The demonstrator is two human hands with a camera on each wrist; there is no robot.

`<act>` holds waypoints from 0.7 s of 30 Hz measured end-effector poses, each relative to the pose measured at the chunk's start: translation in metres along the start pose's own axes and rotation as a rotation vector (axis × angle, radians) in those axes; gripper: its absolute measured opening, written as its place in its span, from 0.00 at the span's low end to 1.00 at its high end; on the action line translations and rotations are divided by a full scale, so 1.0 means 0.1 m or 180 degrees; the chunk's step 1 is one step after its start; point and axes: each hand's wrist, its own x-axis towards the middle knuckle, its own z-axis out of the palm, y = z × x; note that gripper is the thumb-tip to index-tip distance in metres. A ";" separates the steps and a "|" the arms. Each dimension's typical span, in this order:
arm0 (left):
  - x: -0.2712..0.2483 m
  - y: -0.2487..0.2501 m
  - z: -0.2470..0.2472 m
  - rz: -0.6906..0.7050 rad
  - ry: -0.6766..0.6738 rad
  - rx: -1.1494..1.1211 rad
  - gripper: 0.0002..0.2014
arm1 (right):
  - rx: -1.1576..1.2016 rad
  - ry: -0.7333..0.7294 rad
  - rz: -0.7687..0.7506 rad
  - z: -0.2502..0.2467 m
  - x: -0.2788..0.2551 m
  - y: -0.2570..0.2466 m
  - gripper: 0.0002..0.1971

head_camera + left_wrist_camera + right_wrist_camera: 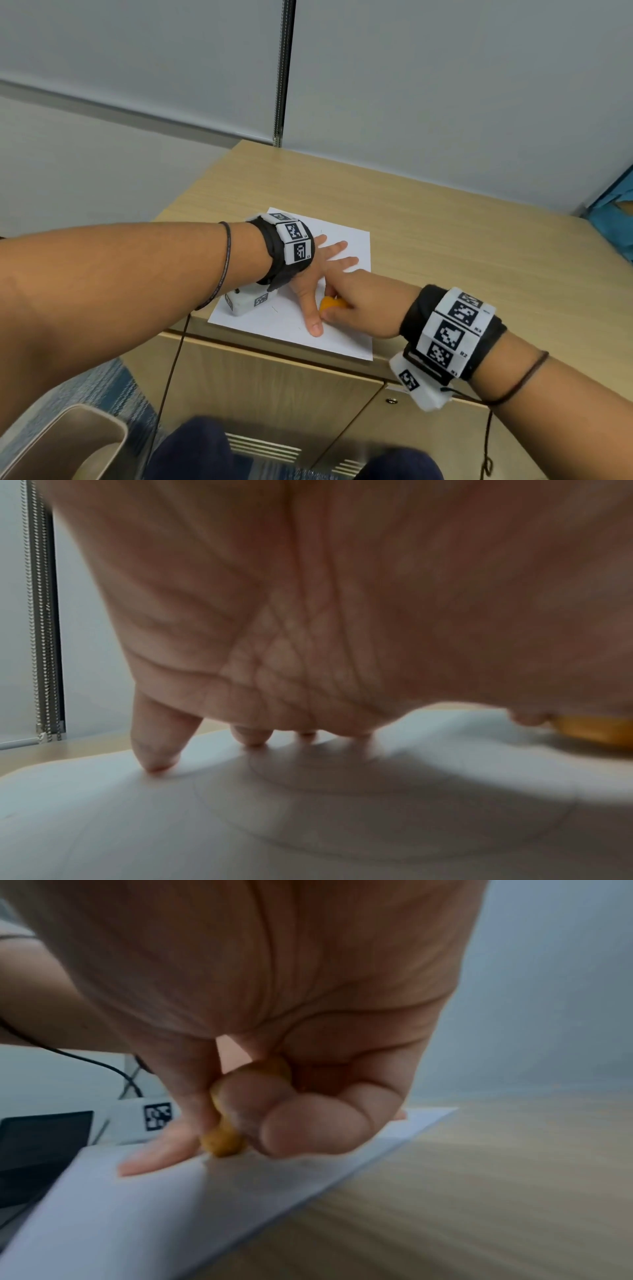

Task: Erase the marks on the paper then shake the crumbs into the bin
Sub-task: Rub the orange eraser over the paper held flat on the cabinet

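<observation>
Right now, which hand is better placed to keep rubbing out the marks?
The right hand: it pinches the orange eraser against the paper. The left hand lies flat, pinning the sheet.

Head view is evenly lit, soft indoor light, no glare, with wide-angle bending at the edges. Both wrist views are dimmer and mushy: the left hand (342, 601) throws a soft shadow on the paper (137, 818), and the right hand (274, 1001) is blurred up close.
</observation>
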 end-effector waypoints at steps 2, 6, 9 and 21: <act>0.01 0.01 0.00 -0.0077 0.0030 -0.0068 0.75 | -0.0056 -0.0067 0.0263 -0.06 0.01 0.13 0.13; -0.02 0.05 -0.03 -0.0508 0.0123 -0.0272 0.74 | -0.0389 0.0284 0.0791 -0.21 0.03 0.41 0.12; -0.04 0.08 -0.02 -0.0878 0.0232 -0.0347 0.71 | 0.0171 0.0438 0.1030 -0.29 -0.01 0.51 0.12; -0.34 -0.22 -0.25 0.0138 -0.0093 -0.0360 0.50 | 0.1451 0.0087 0.0980 -0.04 -0.03 0.54 0.13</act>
